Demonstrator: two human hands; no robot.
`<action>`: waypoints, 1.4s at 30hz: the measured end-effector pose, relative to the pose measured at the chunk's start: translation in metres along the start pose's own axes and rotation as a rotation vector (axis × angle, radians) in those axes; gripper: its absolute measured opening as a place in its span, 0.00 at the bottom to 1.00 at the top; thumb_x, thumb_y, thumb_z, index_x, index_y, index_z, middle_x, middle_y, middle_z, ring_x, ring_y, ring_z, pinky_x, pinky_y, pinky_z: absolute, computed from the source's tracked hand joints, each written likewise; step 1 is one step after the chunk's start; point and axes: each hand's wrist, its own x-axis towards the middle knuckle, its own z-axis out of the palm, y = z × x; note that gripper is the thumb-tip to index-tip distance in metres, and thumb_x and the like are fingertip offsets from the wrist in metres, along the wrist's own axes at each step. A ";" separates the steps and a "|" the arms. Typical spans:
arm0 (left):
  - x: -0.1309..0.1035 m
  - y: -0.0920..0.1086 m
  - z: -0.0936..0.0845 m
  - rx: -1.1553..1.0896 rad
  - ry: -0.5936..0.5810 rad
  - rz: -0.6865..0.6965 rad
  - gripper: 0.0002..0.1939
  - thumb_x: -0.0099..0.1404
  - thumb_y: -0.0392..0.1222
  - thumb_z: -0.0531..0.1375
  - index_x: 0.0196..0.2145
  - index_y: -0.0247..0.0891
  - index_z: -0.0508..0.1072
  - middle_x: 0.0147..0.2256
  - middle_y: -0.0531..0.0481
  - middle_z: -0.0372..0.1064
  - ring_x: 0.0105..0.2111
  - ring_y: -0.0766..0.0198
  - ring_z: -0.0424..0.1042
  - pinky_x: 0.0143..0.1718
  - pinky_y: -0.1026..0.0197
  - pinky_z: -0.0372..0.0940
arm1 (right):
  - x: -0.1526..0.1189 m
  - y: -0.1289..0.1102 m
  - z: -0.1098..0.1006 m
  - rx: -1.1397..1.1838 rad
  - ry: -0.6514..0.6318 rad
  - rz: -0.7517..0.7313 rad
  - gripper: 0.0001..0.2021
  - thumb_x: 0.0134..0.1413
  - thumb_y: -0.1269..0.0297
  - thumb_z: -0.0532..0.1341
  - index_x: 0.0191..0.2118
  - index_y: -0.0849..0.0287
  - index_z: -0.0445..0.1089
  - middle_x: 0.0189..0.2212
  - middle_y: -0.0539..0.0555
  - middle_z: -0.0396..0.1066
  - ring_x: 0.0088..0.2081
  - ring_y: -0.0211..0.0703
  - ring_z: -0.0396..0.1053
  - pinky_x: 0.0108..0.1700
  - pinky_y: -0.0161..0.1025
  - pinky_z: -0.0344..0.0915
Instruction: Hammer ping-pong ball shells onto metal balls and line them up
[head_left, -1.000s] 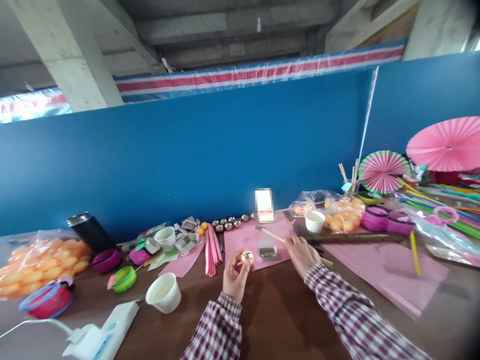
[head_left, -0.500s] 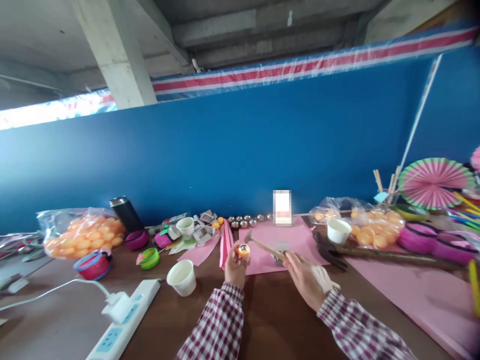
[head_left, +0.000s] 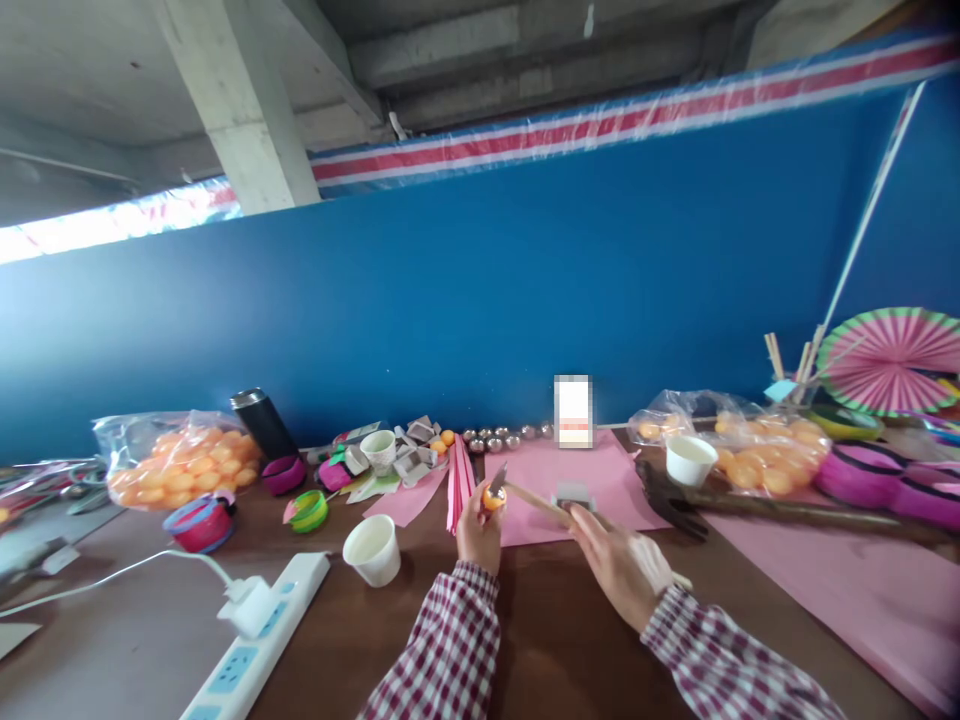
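Near the middle of the table, my left hand (head_left: 480, 540) is closed around a small orange ball (head_left: 493, 498) with a bright shine on it. My right hand (head_left: 619, 565) grips the wooden handle of a small hammer (head_left: 536, 503). Its grey head lies right at the ball; whether they touch I cannot tell. Beneath the hammer is a pink paper sheet (head_left: 525, 520), with a small greyish block (head_left: 574, 496) on it, partly hidden by my right hand. Several shiny metal balls (head_left: 499, 440) line the sheet's far edge.
A white cup (head_left: 373, 550) and a power strip (head_left: 259, 640) stand left. Bags of orange balls (head_left: 187, 465) lie on both sides. At right are a claw hammer (head_left: 679, 505), another white cup (head_left: 690, 460) and magenta bands (head_left: 859, 475). Pink strips (head_left: 460, 480) lie beside my left hand.
The hammer's head has come closer and now overlaps the ball in view. The whole scene has shifted slightly right as the camera turned. Both hands keep their holds.
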 end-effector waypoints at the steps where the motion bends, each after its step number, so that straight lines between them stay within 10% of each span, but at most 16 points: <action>1: 0.000 0.001 0.000 0.006 0.013 0.007 0.22 0.45 0.32 0.62 0.41 0.35 0.69 0.39 0.44 0.69 0.37 0.62 0.69 0.40 0.61 0.63 | 0.000 0.000 0.000 0.009 0.020 0.019 0.15 0.58 0.60 0.44 0.49 0.52 0.58 0.34 0.50 0.72 0.24 0.35 0.69 0.20 0.31 0.52; 21: -0.002 -0.001 0.003 -0.203 -0.023 -0.146 0.28 0.46 0.46 0.63 0.44 0.30 0.65 0.26 0.49 0.68 0.23 0.70 0.67 0.26 0.66 0.63 | 0.000 0.001 0.001 0.038 0.030 0.063 0.14 0.57 0.61 0.44 0.46 0.52 0.59 0.31 0.50 0.72 0.23 0.36 0.69 0.21 0.31 0.51; 42: -0.002 0.001 0.003 -0.019 0.061 -0.007 0.21 0.42 0.29 0.62 0.38 0.36 0.68 0.38 0.44 0.69 0.35 0.62 0.70 0.37 0.62 0.65 | -0.001 0.001 0.001 0.061 0.039 0.103 0.14 0.57 0.59 0.44 0.45 0.51 0.60 0.29 0.49 0.73 0.22 0.36 0.68 0.20 0.31 0.50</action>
